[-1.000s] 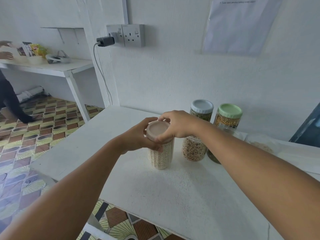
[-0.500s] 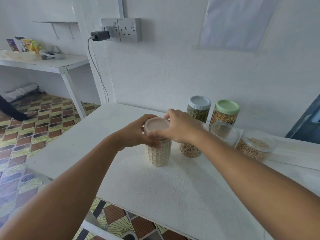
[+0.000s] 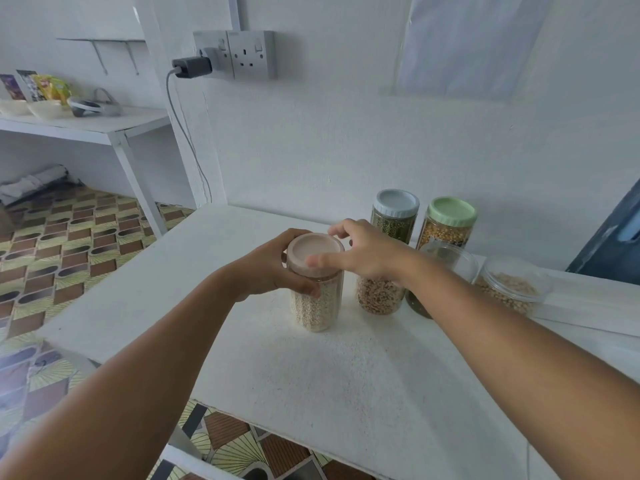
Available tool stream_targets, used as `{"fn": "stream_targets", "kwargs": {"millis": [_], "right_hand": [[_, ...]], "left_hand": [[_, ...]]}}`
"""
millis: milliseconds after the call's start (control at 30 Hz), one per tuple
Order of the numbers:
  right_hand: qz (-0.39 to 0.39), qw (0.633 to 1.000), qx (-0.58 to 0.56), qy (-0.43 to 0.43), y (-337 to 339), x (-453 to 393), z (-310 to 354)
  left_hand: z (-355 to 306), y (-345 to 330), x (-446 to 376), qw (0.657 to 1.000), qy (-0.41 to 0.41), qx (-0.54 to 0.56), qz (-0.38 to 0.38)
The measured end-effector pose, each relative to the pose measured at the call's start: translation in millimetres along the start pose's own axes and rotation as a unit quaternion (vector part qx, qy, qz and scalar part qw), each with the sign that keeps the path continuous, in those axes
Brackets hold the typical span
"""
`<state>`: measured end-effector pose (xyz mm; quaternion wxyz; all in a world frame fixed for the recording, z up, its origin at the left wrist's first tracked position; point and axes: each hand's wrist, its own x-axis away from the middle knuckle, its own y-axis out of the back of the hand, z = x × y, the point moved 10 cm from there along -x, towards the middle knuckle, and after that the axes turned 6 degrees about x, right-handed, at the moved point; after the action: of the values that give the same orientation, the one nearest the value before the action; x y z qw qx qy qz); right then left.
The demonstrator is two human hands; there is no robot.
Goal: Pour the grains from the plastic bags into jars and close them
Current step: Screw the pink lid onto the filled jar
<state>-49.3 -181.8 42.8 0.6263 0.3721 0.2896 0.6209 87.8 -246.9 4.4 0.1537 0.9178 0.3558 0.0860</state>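
A person's left hand [image 3: 273, 271] wraps around the neck of a clear jar of pale grains [image 3: 315, 306], thumb and fingers curled just under its pink lid [image 3: 314, 252], while the right hand [image 3: 367, 254] rests at the lid's right rim, thumb lying across the top and the other fingers loosely curved rather than clamped. The jar stands upright on the white tabletop [image 3: 346, 375], towards its left edge and well in from the near edge.

The step appears to be tightening the lid, and it looks nearly seated. Done well, the left hand would hold the jar steady and pressed to the tabletop while the right hand takes a fresh grip round the rim and turns until the lid stops, kept level so it does not cross-thread.

Just beside it on the right stands a jar of brown grains [image 3: 379, 296], its top hidden behind the right hand; an elbow swing could knock it. Nearer the wall stand a grey-lidded jar [image 3: 394, 216] and a green-lidded jar [image 3: 448, 223], both closed. Two lidless jars [image 3: 512, 289] wait towards the tabletop's right edge.
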Motion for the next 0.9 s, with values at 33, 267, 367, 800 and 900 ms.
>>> {"fn": "stream_targets", "kwargs": {"millis": [33, 267, 367, 800, 900], "right_hand": [[0.015, 1.0, -0.021, -0.003, -1, 0, -1], [-0.105, 0.992, 0.049, -0.042, 2, 5, -5], [-0.033, 0.998, 0.023, -0.04, -5, 2, -4], [-0.026, 0.999, 0.031, -0.033, -8, 2, -1], [-0.066, 0.997, 0.027, -0.031, -10, 2, -5]], "left_hand": [[0, 0, 0, 1.0, 0.0, 0.001, 0.0], [2, -1, -1, 1.0, 0.001, 0.009, 0.004], [2, -1, -1, 1.0, 0.001, 0.01, 0.004], [-4, -4, 0, 1.0, -0.006, 0.0, 0.01], [-4, -5, 1, 1.0, -0.006, 0.012, 0.006]]}}
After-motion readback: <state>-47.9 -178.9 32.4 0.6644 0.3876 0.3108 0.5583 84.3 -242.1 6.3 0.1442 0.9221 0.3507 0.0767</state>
